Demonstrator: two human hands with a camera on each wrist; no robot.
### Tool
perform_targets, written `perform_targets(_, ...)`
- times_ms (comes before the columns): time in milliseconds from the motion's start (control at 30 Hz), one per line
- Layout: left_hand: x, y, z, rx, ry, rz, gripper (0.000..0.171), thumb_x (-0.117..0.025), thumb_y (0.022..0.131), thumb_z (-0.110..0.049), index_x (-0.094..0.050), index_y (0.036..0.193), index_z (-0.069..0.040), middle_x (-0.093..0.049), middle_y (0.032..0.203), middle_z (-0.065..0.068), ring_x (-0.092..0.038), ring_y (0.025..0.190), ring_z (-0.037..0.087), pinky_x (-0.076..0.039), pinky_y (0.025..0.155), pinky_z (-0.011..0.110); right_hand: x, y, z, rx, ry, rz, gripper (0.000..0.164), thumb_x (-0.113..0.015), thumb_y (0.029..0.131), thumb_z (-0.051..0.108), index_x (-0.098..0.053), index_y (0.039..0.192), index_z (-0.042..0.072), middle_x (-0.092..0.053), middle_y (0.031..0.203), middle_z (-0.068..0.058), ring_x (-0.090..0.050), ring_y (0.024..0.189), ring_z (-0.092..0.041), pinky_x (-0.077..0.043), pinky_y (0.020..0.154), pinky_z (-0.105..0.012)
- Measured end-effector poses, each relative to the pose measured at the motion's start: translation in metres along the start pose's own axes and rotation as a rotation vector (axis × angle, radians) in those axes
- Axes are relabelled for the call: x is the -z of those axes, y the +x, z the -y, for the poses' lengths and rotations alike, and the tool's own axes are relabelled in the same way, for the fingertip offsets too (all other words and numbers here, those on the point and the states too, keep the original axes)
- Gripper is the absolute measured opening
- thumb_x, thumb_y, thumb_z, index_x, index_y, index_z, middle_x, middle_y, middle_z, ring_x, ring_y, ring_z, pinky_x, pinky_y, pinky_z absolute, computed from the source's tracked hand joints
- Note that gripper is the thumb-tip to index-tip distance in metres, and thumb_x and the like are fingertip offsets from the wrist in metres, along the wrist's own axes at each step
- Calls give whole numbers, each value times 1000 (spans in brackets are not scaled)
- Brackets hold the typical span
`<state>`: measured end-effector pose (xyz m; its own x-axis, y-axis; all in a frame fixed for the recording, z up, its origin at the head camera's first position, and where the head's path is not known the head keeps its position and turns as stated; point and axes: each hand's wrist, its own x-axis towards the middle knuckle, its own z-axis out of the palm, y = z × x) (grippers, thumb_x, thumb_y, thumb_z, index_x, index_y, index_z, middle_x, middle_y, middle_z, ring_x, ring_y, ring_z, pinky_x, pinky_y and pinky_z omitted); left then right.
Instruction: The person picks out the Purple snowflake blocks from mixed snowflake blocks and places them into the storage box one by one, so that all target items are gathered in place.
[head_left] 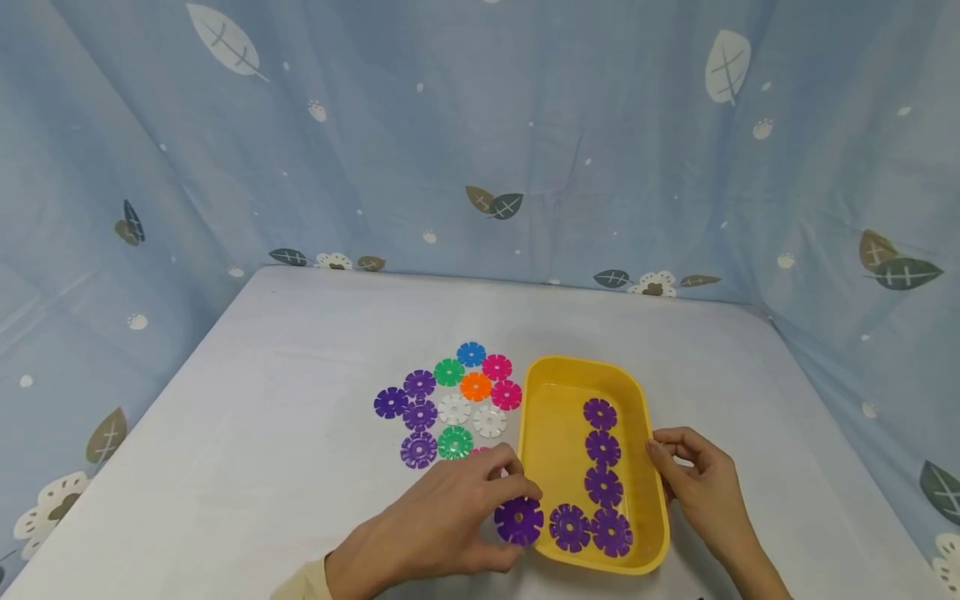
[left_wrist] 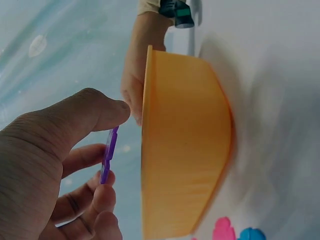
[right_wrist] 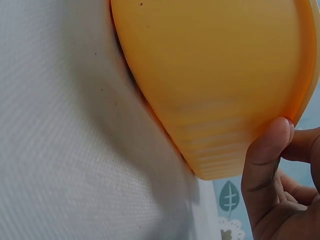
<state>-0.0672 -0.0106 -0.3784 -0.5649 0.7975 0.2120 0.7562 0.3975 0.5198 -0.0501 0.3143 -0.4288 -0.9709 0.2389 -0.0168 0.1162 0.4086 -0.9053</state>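
Between the thumb and fingers of my left hand [head_left: 450, 512] is a purple notched disc [head_left: 518, 522], held just over the near left rim of a yellow plastic tray [head_left: 551, 433]. The left wrist view catches that purple disc [left_wrist: 109, 155] edge-on, beside the tray's outer wall [left_wrist: 185, 140]. My right hand [head_left: 708, 492] pinches the tray's right rim; the right wrist view has the thumb [right_wrist: 270, 150] against the outside. Several purple discs [head_left: 602, 448] lie in the tray, in a column along the right and a short row along the near end, forming an L.
Left of the tray, loose notched discs lie on the white table [head_left: 262, 433]: several purple ones [head_left: 418, 414], plus green [head_left: 449, 372], blue [head_left: 472, 354], orange [head_left: 476, 387], pink [head_left: 506, 395] and clear ones [head_left: 490, 421]. A blue leaf-patterned curtain [head_left: 420, 133] surrounds the table's back and sides.
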Motion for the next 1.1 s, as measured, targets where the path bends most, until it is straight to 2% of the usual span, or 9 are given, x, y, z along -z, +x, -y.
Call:
perform_targets(100,0,5,2,-25,30,-6,42,-81,80,-34,-70,119,-24,-53,104,-11,-47,85,-2,-42,71,7,0,1,0,1,5,4,33,-64,100,28,-61,115,-1,-64,92,-16,-63,53,-25,-55,50,-35)
perform_targets(300,-4,14,5,-63,32,-5,44,-82,80,-36,-69,119,-23,-54,106,-10,-47,88,0,-42,73,7,0,2,-1,-15,23,10,33,-64,100,25,-61,117,-3,-64,93,-15,-63,54,-23,-55,51,-33)
perform_targets(500,-6,25,5,-111,97,-17,44,-82,79,-38,-69,118,-22,-53,103,-9,-45,84,0,-39,71,5,1,2,-1,0,23,8,31,-64,100,23,-61,117,-3,-65,94,-16,-63,54,-23,-55,50,-34)
perform_targets(700,-4,38,4,-96,111,40,43,-80,81,-37,-69,120,-22,-51,103,-9,-44,80,0,-37,65,5,1,1,0,12,28,14,32,-64,100,24,-61,116,-3,-64,94,-16,-63,54,-24,-55,50,-34)
perform_targets(1100,-8,57,7,-83,127,100,44,-80,82,-39,-68,122,-23,-51,104,-9,-45,82,0,-39,67,8,1,2,-1,16,17,7,30,-64,100,23,-61,117,-2,-64,92,-15,-63,54,-23,-55,51,-33)
